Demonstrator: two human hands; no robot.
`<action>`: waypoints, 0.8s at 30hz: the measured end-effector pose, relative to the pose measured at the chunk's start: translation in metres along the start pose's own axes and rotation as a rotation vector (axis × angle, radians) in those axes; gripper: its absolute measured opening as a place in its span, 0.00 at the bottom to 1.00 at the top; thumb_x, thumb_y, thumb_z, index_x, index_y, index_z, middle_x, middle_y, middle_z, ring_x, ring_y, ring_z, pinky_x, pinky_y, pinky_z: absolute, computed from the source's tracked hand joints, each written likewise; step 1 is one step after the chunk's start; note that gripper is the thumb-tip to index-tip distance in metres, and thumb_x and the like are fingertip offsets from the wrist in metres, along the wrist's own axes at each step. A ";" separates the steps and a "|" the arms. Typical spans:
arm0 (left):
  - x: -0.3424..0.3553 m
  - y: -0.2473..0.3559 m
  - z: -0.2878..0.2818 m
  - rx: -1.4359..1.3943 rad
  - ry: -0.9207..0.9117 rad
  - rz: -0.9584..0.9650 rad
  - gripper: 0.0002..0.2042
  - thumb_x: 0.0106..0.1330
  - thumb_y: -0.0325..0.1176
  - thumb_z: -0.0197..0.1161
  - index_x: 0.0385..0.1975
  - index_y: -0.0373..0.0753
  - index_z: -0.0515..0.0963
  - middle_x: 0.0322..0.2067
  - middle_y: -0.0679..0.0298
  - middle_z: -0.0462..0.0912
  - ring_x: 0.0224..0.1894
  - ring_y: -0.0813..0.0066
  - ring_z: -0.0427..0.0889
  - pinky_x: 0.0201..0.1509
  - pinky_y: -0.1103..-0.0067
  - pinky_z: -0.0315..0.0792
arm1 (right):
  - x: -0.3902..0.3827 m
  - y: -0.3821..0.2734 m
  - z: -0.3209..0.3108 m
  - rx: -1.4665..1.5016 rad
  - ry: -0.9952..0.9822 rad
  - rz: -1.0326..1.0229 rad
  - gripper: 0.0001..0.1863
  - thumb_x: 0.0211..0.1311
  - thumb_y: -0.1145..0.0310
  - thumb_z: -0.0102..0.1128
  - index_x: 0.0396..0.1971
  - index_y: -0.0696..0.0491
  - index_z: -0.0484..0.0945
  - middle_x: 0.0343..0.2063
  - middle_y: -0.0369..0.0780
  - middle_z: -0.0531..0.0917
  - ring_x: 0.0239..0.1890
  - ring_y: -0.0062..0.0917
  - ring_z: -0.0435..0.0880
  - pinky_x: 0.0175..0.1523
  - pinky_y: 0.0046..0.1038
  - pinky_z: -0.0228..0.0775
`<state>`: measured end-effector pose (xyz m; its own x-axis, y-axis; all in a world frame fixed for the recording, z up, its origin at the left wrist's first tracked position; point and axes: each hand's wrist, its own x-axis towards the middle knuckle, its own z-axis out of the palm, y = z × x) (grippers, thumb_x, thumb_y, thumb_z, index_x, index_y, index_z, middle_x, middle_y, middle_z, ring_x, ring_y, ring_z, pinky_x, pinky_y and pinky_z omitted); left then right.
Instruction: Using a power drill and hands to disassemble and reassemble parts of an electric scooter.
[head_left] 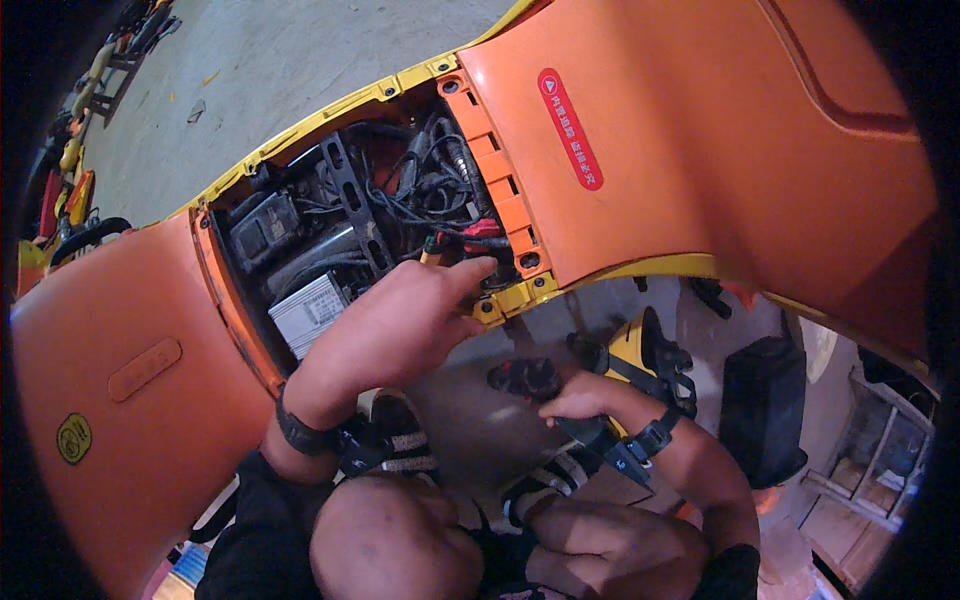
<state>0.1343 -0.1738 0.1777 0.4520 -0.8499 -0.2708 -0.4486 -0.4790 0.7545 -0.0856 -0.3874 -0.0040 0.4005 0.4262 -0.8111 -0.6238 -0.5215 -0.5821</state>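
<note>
At the open bay (418, 78) in the orange body (650, 150), my left hand (420, 305) reaches beside black cables (425, 185) and a red part (483, 231), its grip unclear to me, so a hooked finger could pull one loose while my right hand (580, 396) grips a dark object (525, 378).

The panel (690, 140) at two o'clock is orange with a red sticker (566, 130). At eleven o'clock, the wires (425, 165) are mostly black. The shoe (545, 480) at five o'clock is black with white stripes.
</note>
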 end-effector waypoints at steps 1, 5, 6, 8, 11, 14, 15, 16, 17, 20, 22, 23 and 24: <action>-0.003 -0.004 0.001 -0.063 0.022 -0.001 0.27 0.58 0.27 0.68 0.58 0.30 0.69 0.38 0.47 0.83 0.42 0.54 0.85 0.45 0.68 0.78 | -0.002 -0.007 -0.001 0.015 -0.012 0.007 0.17 0.54 0.63 0.62 0.42 0.57 0.81 0.29 0.44 0.86 0.34 0.31 0.85 0.45 0.34 0.77; -0.008 -0.021 0.011 -0.422 0.054 -0.065 0.28 0.60 0.25 0.68 0.61 0.30 0.68 0.42 0.51 0.85 0.46 0.65 0.86 0.51 0.73 0.78 | -0.013 -0.025 -0.005 0.101 -0.022 -0.010 0.22 0.55 0.66 0.63 0.51 0.55 0.77 0.30 0.42 0.85 0.32 0.27 0.85 0.41 0.32 0.78; -0.008 -0.024 0.011 -0.446 0.043 -0.073 0.28 0.61 0.25 0.67 0.61 0.30 0.68 0.43 0.51 0.85 0.47 0.66 0.85 0.52 0.73 0.78 | -0.014 -0.028 -0.005 0.129 -0.015 -0.027 0.24 0.55 0.67 0.63 0.53 0.54 0.76 0.30 0.42 0.85 0.31 0.26 0.85 0.40 0.32 0.78; -0.008 -0.028 0.011 -0.492 0.021 -0.089 0.27 0.62 0.25 0.67 0.62 0.31 0.67 0.45 0.53 0.85 0.48 0.67 0.84 0.55 0.73 0.77 | -0.017 -0.036 -0.007 0.159 -0.030 -0.040 0.26 0.54 0.69 0.63 0.56 0.54 0.73 0.29 0.41 0.84 0.30 0.24 0.84 0.38 0.31 0.78; -0.005 -0.029 0.009 -0.462 0.001 -0.025 0.26 0.62 0.25 0.67 0.61 0.31 0.68 0.44 0.52 0.85 0.48 0.66 0.84 0.54 0.73 0.77 | -0.021 -0.043 -0.008 0.179 -0.038 -0.028 0.16 0.56 0.72 0.61 0.45 0.57 0.76 0.28 0.39 0.84 0.30 0.23 0.84 0.39 0.29 0.77; -0.003 -0.029 0.010 -0.497 0.019 -0.002 0.24 0.61 0.24 0.66 0.58 0.30 0.70 0.43 0.46 0.85 0.50 0.58 0.85 0.54 0.69 0.78 | -0.023 -0.042 -0.009 0.190 -0.017 0.016 0.11 0.57 0.72 0.60 0.39 0.59 0.78 0.28 0.39 0.84 0.31 0.23 0.84 0.40 0.29 0.76; -0.003 -0.028 0.009 -0.501 0.019 -0.011 0.24 0.61 0.24 0.66 0.58 0.30 0.70 0.43 0.46 0.85 0.50 0.58 0.85 0.54 0.69 0.78 | -0.023 -0.042 -0.008 0.198 -0.010 0.032 0.11 0.57 0.72 0.60 0.39 0.59 0.78 0.28 0.39 0.84 0.31 0.23 0.84 0.40 0.29 0.76; -0.004 -0.027 0.008 -0.505 0.018 -0.021 0.24 0.61 0.24 0.66 0.57 0.30 0.70 0.43 0.46 0.85 0.49 0.58 0.85 0.54 0.69 0.78 | -0.022 -0.043 -0.008 0.181 -0.020 0.019 0.14 0.56 0.72 0.60 0.43 0.58 0.77 0.28 0.39 0.84 0.30 0.23 0.84 0.39 0.29 0.76; -0.004 -0.026 0.007 -0.508 0.017 -0.030 0.23 0.61 0.24 0.66 0.57 0.30 0.70 0.42 0.47 0.85 0.49 0.58 0.85 0.54 0.70 0.78 | -0.022 -0.045 -0.010 0.164 -0.029 0.005 0.18 0.55 0.71 0.61 0.47 0.57 0.76 0.28 0.39 0.84 0.29 0.23 0.84 0.38 0.29 0.77; -0.002 -0.025 0.009 -0.483 0.020 -0.049 0.24 0.62 0.25 0.67 0.59 0.32 0.70 0.42 0.52 0.85 0.46 0.68 0.85 0.53 0.74 0.78 | -0.019 -0.037 -0.009 0.144 -0.032 -0.001 0.21 0.54 0.71 0.61 0.50 0.56 0.76 0.27 0.39 0.84 0.29 0.23 0.84 0.37 0.30 0.77; -0.003 -0.024 0.012 -0.455 0.041 -0.087 0.24 0.61 0.25 0.67 0.58 0.32 0.71 0.42 0.53 0.85 0.46 0.69 0.85 0.52 0.74 0.78 | -0.020 -0.042 -0.008 0.154 -0.028 -0.018 0.19 0.54 0.70 0.61 0.47 0.56 0.77 0.27 0.39 0.84 0.28 0.24 0.84 0.38 0.30 0.77; -0.003 -0.024 0.013 -0.441 0.051 -0.106 0.24 0.61 0.26 0.67 0.57 0.32 0.71 0.41 0.53 0.85 0.46 0.69 0.85 0.51 0.74 0.79 | -0.022 -0.045 -0.009 0.166 -0.020 -0.034 0.17 0.54 0.70 0.61 0.45 0.56 0.78 0.26 0.39 0.84 0.28 0.24 0.84 0.38 0.30 0.76; -0.003 -0.023 0.014 -0.429 0.055 -0.094 0.23 0.61 0.25 0.67 0.57 0.32 0.71 0.41 0.53 0.85 0.45 0.69 0.85 0.50 0.74 0.79 | -0.026 -0.049 -0.010 0.177 -0.009 -0.046 0.16 0.54 0.69 0.61 0.43 0.56 0.79 0.25 0.39 0.84 0.28 0.24 0.84 0.38 0.30 0.76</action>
<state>0.1330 -0.1635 0.1528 0.5214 -0.7882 -0.3268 -0.0484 -0.4097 0.9109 -0.0590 -0.3801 0.0449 0.4261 0.4534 -0.7829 -0.7137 -0.3633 -0.5989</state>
